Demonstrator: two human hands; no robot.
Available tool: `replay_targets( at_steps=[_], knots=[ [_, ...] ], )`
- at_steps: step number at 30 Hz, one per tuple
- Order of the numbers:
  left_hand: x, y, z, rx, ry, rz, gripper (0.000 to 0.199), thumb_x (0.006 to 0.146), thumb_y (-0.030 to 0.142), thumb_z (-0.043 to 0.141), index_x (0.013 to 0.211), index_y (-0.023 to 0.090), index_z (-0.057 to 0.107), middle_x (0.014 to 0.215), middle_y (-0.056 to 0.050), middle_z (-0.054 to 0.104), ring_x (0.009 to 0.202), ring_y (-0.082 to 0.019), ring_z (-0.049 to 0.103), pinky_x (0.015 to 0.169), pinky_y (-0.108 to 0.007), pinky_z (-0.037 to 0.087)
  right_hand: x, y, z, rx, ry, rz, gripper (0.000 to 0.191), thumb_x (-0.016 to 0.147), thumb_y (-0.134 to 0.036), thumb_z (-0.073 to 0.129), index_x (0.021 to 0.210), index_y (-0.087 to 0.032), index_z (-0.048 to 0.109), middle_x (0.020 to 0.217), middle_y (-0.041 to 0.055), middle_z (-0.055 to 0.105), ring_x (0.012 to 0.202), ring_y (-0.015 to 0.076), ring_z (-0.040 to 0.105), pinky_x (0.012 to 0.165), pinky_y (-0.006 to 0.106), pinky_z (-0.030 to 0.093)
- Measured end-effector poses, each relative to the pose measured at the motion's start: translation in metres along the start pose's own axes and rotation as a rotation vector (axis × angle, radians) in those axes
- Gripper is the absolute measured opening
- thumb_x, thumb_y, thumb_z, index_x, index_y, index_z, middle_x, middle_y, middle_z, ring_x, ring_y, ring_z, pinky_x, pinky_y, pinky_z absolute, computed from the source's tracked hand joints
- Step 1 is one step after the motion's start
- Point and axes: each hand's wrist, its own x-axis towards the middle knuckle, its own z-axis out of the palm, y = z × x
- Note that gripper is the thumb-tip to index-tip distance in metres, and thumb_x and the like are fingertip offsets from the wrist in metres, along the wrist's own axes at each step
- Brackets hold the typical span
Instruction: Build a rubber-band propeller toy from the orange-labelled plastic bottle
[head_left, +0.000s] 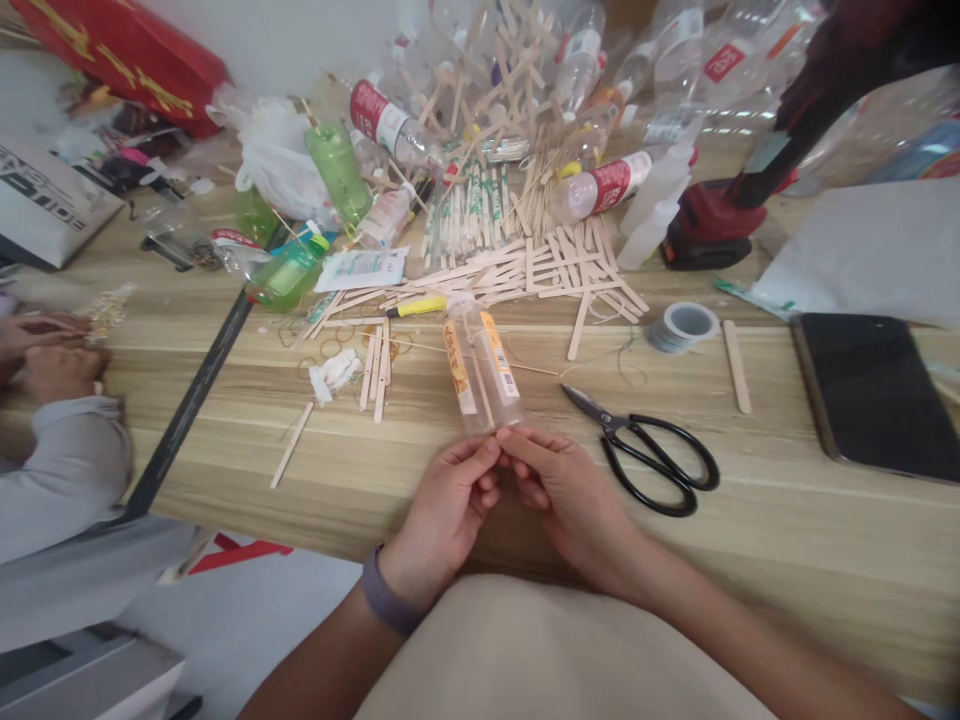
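A clear plastic bottle (pixel 480 375) with orange and white labels lies on the wooden table, its base toward me. A thin wooden stick shows along its middle. At the base end, my left hand (pixel 454 495) and my right hand (pixel 562 490) meet, thumbs and index fingers pinched together. What the fingertips hold is too small to make out. Black-handled scissors (pixel 649 450) lie to the right of my right hand. A yellow cutter (pixel 420 307) rests beside the bottle's neck end.
Wooden sticks (pixel 532 270) and plastic bottles (pixel 611 185) are heaped at the back. A tape roll (pixel 682 327), a phone (pixel 877 393) and a red-black power tool (pixel 712 225) stand or lie right. Another person's hands (pixel 60 355) are at left.
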Motion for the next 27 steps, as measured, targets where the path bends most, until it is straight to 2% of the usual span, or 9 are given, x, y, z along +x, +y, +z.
replay_targets(
  at_steps=[9, 12, 14, 17, 21, 23, 27],
  knots=[
    [0.001, -0.004, 0.001, -0.111, -0.007, -0.002, 0.024, 0.06, 0.023, 0.084, 0.066, 0.01, 0.064, 0.062, 0.002, 0.055, 0.051, -0.004, 0.042, 0.044, -0.015, 0.032, 0.007, 0.01, 0.008, 0.068, 0.079, -0.045, 0.029, 0.064, -0.036, 0.073, 0.056, -0.019, 0.051, 0.047, -0.0085, 0.045, 0.04, 0.0048, 0.033, 0.039, 0.019, 0.024],
    [-0.001, -0.005, 0.003, -0.165, 0.008, 0.013, 0.025, 0.06, 0.022, 0.084, 0.069, 0.01, 0.064, 0.063, 0.002, 0.056, 0.052, -0.003, 0.043, 0.046, -0.013, 0.035, 0.004, 0.013, 0.007, 0.029, 0.091, -0.124, 0.023, 0.068, -0.036, 0.072, 0.064, -0.019, 0.058, 0.052, -0.0077, 0.049, 0.044, 0.0066, 0.041, 0.043, 0.02, 0.032],
    [-0.003, -0.004, 0.004, -0.197, 0.02, 0.028, 0.024, 0.06, 0.021, 0.084, 0.071, 0.01, 0.065, 0.064, 0.002, 0.056, 0.052, -0.003, 0.044, 0.047, -0.013, 0.036, 0.002, 0.015, 0.003, -0.016, 0.098, -0.192, 0.018, 0.069, -0.034, 0.073, 0.071, -0.019, 0.063, 0.059, -0.0054, 0.056, 0.054, 0.0087, 0.05, 0.052, 0.021, 0.04],
    [-0.006, -0.002, 0.006, -0.255, 0.023, 0.031, 0.023, 0.061, 0.019, 0.083, 0.071, 0.01, 0.065, 0.063, 0.002, 0.056, 0.053, -0.003, 0.045, 0.047, -0.013, 0.038, -0.001, 0.017, -0.006, -0.19, 0.056, -0.354, 0.013, 0.075, -0.03, 0.071, 0.077, -0.018, 0.067, 0.071, -0.0007, 0.064, 0.067, 0.013, 0.058, 0.066, 0.026, 0.046],
    [-0.011, -0.001, 0.01, -0.284, 0.006, 0.021, 0.023, 0.061, 0.02, 0.084, 0.068, 0.011, 0.064, 0.058, 0.004, 0.053, 0.052, -0.005, 0.045, 0.049, -0.015, 0.039, -0.003, 0.014, -0.015, -0.574, -0.069, -0.647, 0.01, 0.088, -0.027, 0.056, 0.084, -0.02, 0.061, 0.076, 0.0015, 0.063, 0.068, 0.0154, 0.059, 0.064, 0.029, 0.047],
    [-0.013, -0.001, 0.011, -0.282, 0.018, 0.014, 0.023, 0.062, 0.02, 0.084, 0.067, 0.011, 0.063, 0.058, 0.004, 0.053, 0.052, -0.005, 0.045, 0.049, -0.015, 0.039, -0.003, 0.011, -0.018, -0.65, -0.136, -0.677, 0.011, 0.091, -0.026, 0.051, 0.084, -0.02, 0.057, 0.073, 0.0012, 0.063, 0.065, 0.015, 0.059, 0.061, 0.028, 0.046],
    [-0.012, -0.006, 0.01, -0.293, 0.033, -0.015, 0.022, 0.063, 0.018, 0.084, 0.07, 0.01, 0.064, 0.063, 0.002, 0.055, 0.055, -0.005, 0.045, 0.052, -0.015, 0.039, -0.003, 0.004, -0.021, -0.774, -0.193, -0.618, 0.016, 0.091, -0.023, 0.043, 0.077, -0.021, 0.05, 0.066, -0.0004, 0.06, 0.059, 0.0137, 0.057, 0.055, 0.025, 0.044]
  ],
)
